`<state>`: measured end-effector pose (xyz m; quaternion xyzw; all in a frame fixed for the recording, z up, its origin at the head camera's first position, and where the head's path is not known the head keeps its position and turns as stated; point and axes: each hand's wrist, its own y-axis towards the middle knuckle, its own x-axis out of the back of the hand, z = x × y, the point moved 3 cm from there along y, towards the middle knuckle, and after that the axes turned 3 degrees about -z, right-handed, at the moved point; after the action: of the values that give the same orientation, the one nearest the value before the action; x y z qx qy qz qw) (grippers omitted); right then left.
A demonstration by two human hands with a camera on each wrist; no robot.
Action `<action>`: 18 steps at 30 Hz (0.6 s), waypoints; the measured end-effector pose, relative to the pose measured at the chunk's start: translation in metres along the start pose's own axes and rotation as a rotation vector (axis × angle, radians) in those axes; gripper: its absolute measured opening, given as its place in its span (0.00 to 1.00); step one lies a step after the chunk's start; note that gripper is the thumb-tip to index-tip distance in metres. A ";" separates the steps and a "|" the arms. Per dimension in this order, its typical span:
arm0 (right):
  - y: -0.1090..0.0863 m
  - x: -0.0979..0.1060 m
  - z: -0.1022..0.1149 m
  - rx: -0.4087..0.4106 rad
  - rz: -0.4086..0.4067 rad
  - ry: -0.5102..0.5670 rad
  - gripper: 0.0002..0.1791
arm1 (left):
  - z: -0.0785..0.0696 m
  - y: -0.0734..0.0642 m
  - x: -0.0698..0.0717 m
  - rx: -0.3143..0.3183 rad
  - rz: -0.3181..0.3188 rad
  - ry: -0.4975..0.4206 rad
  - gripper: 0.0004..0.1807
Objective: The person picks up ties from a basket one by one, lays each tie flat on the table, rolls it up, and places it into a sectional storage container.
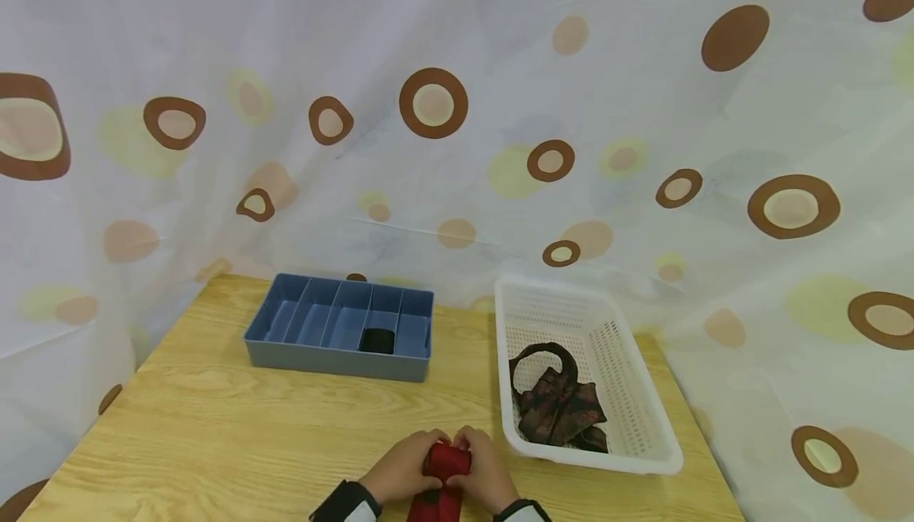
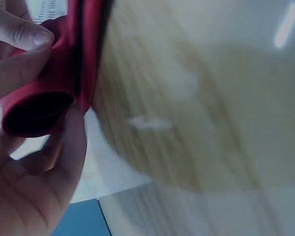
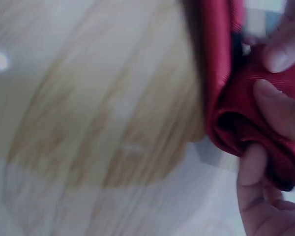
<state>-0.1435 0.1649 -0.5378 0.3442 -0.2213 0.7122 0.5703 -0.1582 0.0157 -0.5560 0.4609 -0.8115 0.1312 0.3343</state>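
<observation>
At the table's near edge both hands hold a red necktie (image 1: 448, 461), partly rolled up, with its loose length running toward the body. The left hand (image 1: 401, 468) grips the roll's left end, thumb on the near side and fingers round the far side. Opposite it, the right hand (image 1: 489, 470) grips the right end the same way. In the left wrist view the rolled tie (image 2: 59, 61) shows a hollow dark end. Folded layers of the tie (image 3: 219, 83) appear in the right wrist view, a fingertip pressed at the coil's edge.
A blue divided box (image 1: 339, 359) stands at the back left, a black rolled item (image 1: 377, 340) in one compartment. To the right, a white plastic basket (image 1: 635, 395) contains dark patterned neckties (image 1: 560, 407). A dotted curtain (image 1: 457, 173) hangs behind the wooden table (image 1: 214, 427).
</observation>
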 end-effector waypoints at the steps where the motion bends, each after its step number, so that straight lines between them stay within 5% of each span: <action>1: 0.000 -0.002 0.001 0.038 -0.011 -0.027 0.23 | -0.001 0.001 0.000 -0.022 -0.018 0.040 0.22; 5: -0.002 -0.009 0.005 0.154 0.005 -0.096 0.24 | -0.009 0.001 -0.001 -0.089 -0.094 0.230 0.20; 8: -0.005 -0.006 0.002 0.165 0.119 -0.018 0.22 | -0.016 -0.001 0.000 -0.119 -0.095 0.311 0.18; 14: -0.007 0.010 -0.003 0.092 0.285 0.170 0.11 | -0.027 -0.006 0.005 -0.192 -0.005 0.339 0.16; 18: -0.007 0.010 -0.003 0.024 0.339 0.172 0.11 | -0.031 -0.010 0.011 -0.162 0.144 0.303 0.21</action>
<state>-0.1386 0.1759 -0.5331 0.2464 -0.2180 0.8276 0.4548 -0.1411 0.0192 -0.5268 0.3481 -0.7908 0.1568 0.4784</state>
